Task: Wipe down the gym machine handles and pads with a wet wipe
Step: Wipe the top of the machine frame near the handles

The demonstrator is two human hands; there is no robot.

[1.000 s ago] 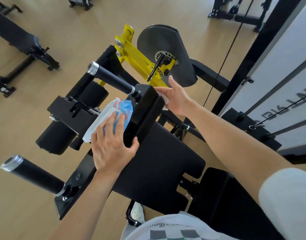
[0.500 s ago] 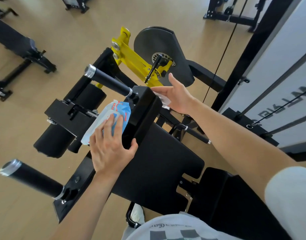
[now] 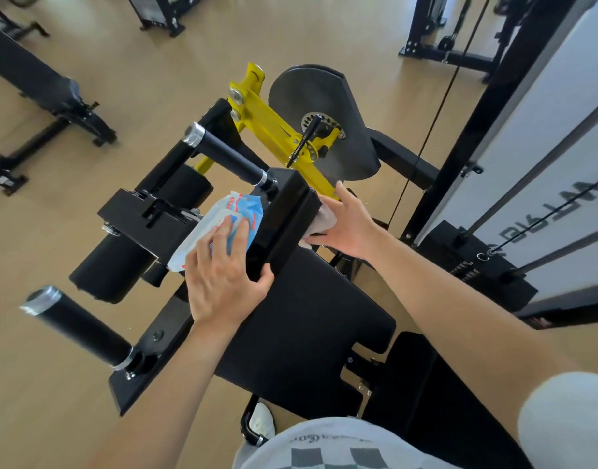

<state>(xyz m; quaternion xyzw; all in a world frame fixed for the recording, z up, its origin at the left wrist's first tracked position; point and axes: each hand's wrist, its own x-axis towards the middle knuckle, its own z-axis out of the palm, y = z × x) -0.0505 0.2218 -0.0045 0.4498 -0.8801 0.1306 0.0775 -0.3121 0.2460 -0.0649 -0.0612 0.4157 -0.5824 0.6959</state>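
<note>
**gymrat_a:** Head cam looks down on the upright pad (image 3: 284,211), the black block mid-machine. Where's the wet wipe (image 3: 324,218) at?

**wipe_b:** Right side of the upright pad, squashed against it under the right hand (image 3: 348,228). The fingers look pretty much straight, so it's pressing the wipe rather than wrapping round it. The thumb points up past the pad's far corner.

**gymrat_a:** And the other hand?

**wipe_b:** The left hand (image 3: 223,286) is on the pad's left side, clamping the wipes pack (image 3: 219,218) (blue and white) against it. The fingers lie across the pack and the thumb hooks over the pad's near edge, so pack and pad are pinched together.

**gymrat_a:** Handles?

**wipe_b:** Both stand clear of the hands. The far handle (image 3: 229,157) sticks out from the pad's upper-left corner and has a metal cap on its tip. The near handle (image 3: 80,328) is well down-left of the pad, a bit blurred.

**gymrat_a:** Rest of the machine?

**wipe_b:** The roller pad (image 3: 111,265) sits left of the pad, beyond the pack. The seat pad (image 3: 307,326) butts up against the pad's near side. The yellow arm (image 3: 277,133) runs away behind the pad toward the grey plate (image 3: 317,96). There's a bench (image 3: 30,76) way off to the pad's far left.
</note>
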